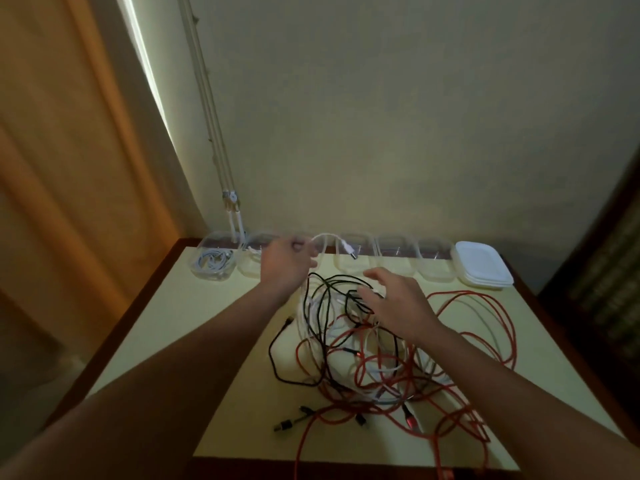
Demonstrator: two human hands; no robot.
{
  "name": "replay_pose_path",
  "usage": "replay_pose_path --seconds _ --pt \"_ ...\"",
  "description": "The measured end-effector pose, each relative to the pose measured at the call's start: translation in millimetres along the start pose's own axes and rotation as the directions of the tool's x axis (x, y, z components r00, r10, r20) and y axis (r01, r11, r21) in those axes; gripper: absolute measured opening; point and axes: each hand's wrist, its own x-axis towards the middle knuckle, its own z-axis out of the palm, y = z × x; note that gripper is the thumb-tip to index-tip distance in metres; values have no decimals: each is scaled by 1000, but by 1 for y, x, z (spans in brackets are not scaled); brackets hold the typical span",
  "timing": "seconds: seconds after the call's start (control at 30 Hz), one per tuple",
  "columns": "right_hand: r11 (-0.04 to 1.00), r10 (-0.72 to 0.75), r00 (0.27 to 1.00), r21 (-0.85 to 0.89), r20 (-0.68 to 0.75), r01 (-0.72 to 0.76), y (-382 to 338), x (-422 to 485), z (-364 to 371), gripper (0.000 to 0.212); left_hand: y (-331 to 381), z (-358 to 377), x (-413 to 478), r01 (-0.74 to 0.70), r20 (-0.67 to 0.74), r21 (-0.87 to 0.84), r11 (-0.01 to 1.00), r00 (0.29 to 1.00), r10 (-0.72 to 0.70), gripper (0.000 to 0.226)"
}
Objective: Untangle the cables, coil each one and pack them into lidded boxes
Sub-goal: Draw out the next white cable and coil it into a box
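A: Position of cable tangle [363,348]?
B: Found mid-table [207,341], with red, black and white strands crossed over one another and spread toward the right and near edges.
A: Status of white cable [323,237]?
B: Held raised at the far side of the tangle, arched above the row of clear boxes [394,258], plug end hanging down. Gripped by left hand [285,265], fingers curled round it.
A: Right hand [394,299]?
B: Recorded low over the far part of the tangle, fingers spread wide, nothing gripped. Contact with strands: could not be told.
A: Containers?
B: Set in a row along the far table edge, open-topped. Leftmost box [213,259] loaded with a coiled white cable [209,263]. Stack of white lids [483,268] placed at the right end of the row.
A: Surroundings?
B: Orange curtain [69,168] noted at left.
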Motion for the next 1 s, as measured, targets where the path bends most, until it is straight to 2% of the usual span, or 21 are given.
replay_pose_path --seconds 0.17,0.3,0.4,0.5,0.57,0.63,0.73,0.83,0.9,1.0 --pt "990 -57 998 129 4 56 -40 11 -7 49 65 -12 -4 -50 132 -255 966 988 86 13" --pt "987 -68 996 150 58 58 -63 16 -2 48 92 -14 -19 -71 161 -328 942 978 129 8" --pt "982 -83 996 169 -33 87 -67 10 1 39 90 -15 -23 -29 187 -371 928 977 106 12" --pt "973 -58 992 218 -112 82 -64 7 1 21 83 -13 -27 22 239 -428 904 967 90 18" --pt "973 -56 990 217 -128 83 -61 10 -4 33 75 -7 -26 15 213 -452 892 973 92 24" --pt "969 -16 989 242 -145 51 -58 15 -13 46 62 1 -25 -57 144 -365 929 983 117 38" --pt "928 100 986 369 -135 -44 -52 19 -35 37 45 12 -37 -195 163 -171 966 961 223 42" --pt "920 150 977 383 -153 -81 -42 17 -51 38 33 23 -43 -383 208 -15 924 902 378 30" --pt "884 182 974 457 -133 -103 -41 12 -61 38 33 27 -45 -488 265 107 866 854 448 24" --pt "786 207 972 611 -113 -96 -48 5 -83 32 35 30 -46 -541 277 166 824 828 488 20"
